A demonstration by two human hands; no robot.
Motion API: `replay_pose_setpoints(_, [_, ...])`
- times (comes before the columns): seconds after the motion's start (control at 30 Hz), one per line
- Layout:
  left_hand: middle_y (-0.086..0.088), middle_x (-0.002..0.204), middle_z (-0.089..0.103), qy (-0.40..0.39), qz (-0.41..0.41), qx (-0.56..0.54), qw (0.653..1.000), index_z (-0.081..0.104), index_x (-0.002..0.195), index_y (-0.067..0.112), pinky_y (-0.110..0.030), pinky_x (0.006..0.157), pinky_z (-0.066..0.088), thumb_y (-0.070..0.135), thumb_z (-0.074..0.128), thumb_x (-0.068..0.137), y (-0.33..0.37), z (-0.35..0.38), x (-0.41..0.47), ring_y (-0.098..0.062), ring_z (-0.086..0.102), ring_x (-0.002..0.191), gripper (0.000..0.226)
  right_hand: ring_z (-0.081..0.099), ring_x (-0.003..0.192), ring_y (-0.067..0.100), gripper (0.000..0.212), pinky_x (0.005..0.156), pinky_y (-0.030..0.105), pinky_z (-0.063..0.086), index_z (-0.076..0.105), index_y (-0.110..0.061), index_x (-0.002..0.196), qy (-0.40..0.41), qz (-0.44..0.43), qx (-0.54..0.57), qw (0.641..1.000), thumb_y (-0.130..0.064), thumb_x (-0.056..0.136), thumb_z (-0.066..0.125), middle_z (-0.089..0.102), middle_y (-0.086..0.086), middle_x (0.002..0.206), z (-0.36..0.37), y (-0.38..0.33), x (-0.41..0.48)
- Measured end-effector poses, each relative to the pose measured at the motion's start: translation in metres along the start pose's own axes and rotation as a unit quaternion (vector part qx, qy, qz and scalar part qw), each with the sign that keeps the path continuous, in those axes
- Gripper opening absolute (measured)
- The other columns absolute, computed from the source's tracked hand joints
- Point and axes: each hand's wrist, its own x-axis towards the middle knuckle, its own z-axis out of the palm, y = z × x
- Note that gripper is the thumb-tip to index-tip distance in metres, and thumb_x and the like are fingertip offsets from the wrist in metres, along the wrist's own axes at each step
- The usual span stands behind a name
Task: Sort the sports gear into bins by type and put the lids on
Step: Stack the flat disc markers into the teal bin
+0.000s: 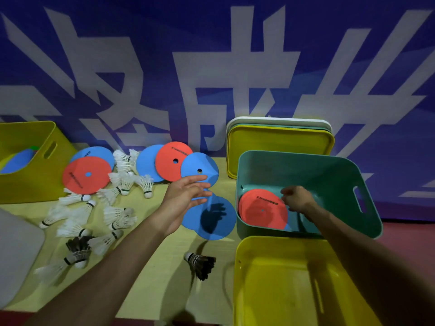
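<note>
A glossy yellow plastic bin (26, 161) with a slot handle is parked at the far left edge of the pale yellow-green mat (150, 231), and a flat blue disc (17, 161) can be seen inside it. Next along, white feathered shuttlecocks (113, 194) are scattered over the mat's left half, mixed with thin round marker discs, a red one (86, 174) lying over a blue one, each with a small centre hole. A couple of dark-feathered shuttlecocks (200, 264) are spotted nearer the front edge.

The left hand (186, 196) is held open, fingers spread, above a blue disc (211, 220) near the mat's middle; nothing is gripped. The right hand (296, 198) is loosely curled inside the teal bin (329, 175) at the right edge, at the rim of a red disc (262, 209) lying in it; whether it's actually pinched can't be told. Smooth rounded lids (280, 142) are stacked upright behind that bin, and an empty yellow bin (282, 278) sits in front.
</note>
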Motion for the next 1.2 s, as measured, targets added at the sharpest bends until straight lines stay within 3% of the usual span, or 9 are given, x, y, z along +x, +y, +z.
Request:
replay_pose_setpoints(0.13, [-0.009,0.105,0.07,0.003,0.001,-0.003,1.0,0.064,0.11,0.011,-0.027,0.077,0.055,0.001,0.052,0.093,0.002,-0.008,0.008,-0.022,0.07,0.091,0.023,0.068,0.089,0.032,0.028,0.086,0.047,0.055,0.067,-0.005,0.109,0.076,-0.06,0.057,0.994,-0.005,0.087,0.05,0.071,0.016,0.098,-0.007,-0.033,-0.017])
replay_pose_setpoints(0.3, [-0.01,0.103,0.069,0.014,-0.003,0.003,1.0,0.065,0.106,0.01,-0.03,0.082,0.054,0.0,0.052,0.093,0.0,-0.035,0.021,-0.023,0.068,0.09,0.021,0.066,0.069,0.021,0.026,0.066,0.033,0.058,0.067,-0.009,0.109,0.133,-0.141,0.121,0.973,-0.004,0.089,0.051,0.065,0.001,0.086,-0.005,-0.095,-0.05])
replay_pose_setpoints(0.53, [-0.011,0.101,0.066,0.025,-0.044,0.033,0.998,0.064,0.106,0.007,-0.027,0.083,0.048,-0.001,0.051,0.091,-0.022,-0.09,0.046,-0.019,0.064,0.084,0.021,0.067,0.074,0.024,0.022,0.068,0.039,0.059,0.067,-0.013,0.107,0.106,-0.217,0.084,0.967,-0.011,0.091,0.053,0.066,0.001,0.085,0.048,-0.17,-0.08])
replay_pose_setpoints(0.67, [-0.008,0.099,0.066,0.009,-0.082,0.048,0.995,0.063,0.111,0.005,-0.036,0.094,0.046,0.0,0.049,0.092,-0.042,-0.116,0.064,-0.017,0.063,0.082,0.023,0.067,0.088,0.029,0.028,0.077,0.045,0.057,0.06,-0.011,0.118,0.022,-0.157,0.036,0.987,-0.01,0.09,0.054,0.063,0.003,0.102,0.092,-0.186,-0.069])
replay_pose_setpoints(0.77, [-0.004,0.094,0.066,-0.009,-0.109,0.062,0.992,0.062,0.114,0.004,-0.029,0.087,0.047,0.001,0.05,0.092,-0.059,-0.126,0.079,-0.02,0.062,0.089,0.025,0.062,0.099,0.027,0.033,0.089,0.041,0.05,0.057,-0.011,0.12,0.009,-0.094,0.014,0.995,-0.013,0.087,0.056,0.065,0.006,0.107,0.121,-0.183,-0.061])
replay_pose_setpoints(0.93, [0.003,0.094,0.063,-0.037,-0.137,0.116,0.983,0.062,0.113,0.01,-0.023,0.082,0.041,0.003,0.053,0.092,-0.081,-0.127,0.103,-0.017,0.056,0.1,0.024,0.054,0.083,0.024,0.017,0.071,0.028,0.039,0.055,-0.015,0.086,-0.007,0.045,0.051,0.998,-0.028,0.076,0.049,0.058,0.011,0.091,0.172,-0.148,-0.064])
replay_pose_setpoints(1.07, [-0.006,0.142,0.044,-0.097,-0.167,0.215,0.957,0.043,0.14,0.011,-0.025,0.096,0.033,0.009,0.053,0.093,-0.101,-0.117,0.115,-0.02,0.041,0.13,0.047,0.057,0.097,0.029,0.032,0.081,0.035,0.045,0.054,-0.004,0.115,-0.039,0.154,0.058,0.986,-0.01,0.084,0.054,0.06,0.021,0.111,0.198,-0.117,-0.066])
replay_pose_setpoints(1.13, [-0.005,0.149,0.034,-0.114,-0.182,0.228,0.95,0.033,0.146,0.01,-0.028,0.102,0.03,0.014,0.053,0.094,-0.11,-0.111,0.119,-0.021,0.034,0.137,0.057,0.054,0.115,0.033,0.041,0.092,0.033,0.043,0.049,-0.003,0.13,-0.049,0.191,0.034,0.98,-0.011,0.09,0.051,0.055,0.02,0.126,0.204,-0.105,-0.068])
replay_pose_setpoints(1.2, [-0.004,0.146,0.037,-0.095,-0.19,0.236,0.948,0.042,0.138,0.012,-0.032,0.101,0.036,0.022,0.058,0.088,-0.118,-0.104,0.124,-0.024,0.043,0.13,0.053,0.048,0.124,0.034,0.04,0.098,0.033,0.04,0.047,-0.002,0.132,-0.052,0.198,-0.002,0.979,-0.012,0.094,0.047,0.051,0.02,0.133,0.208,-0.099,-0.07])
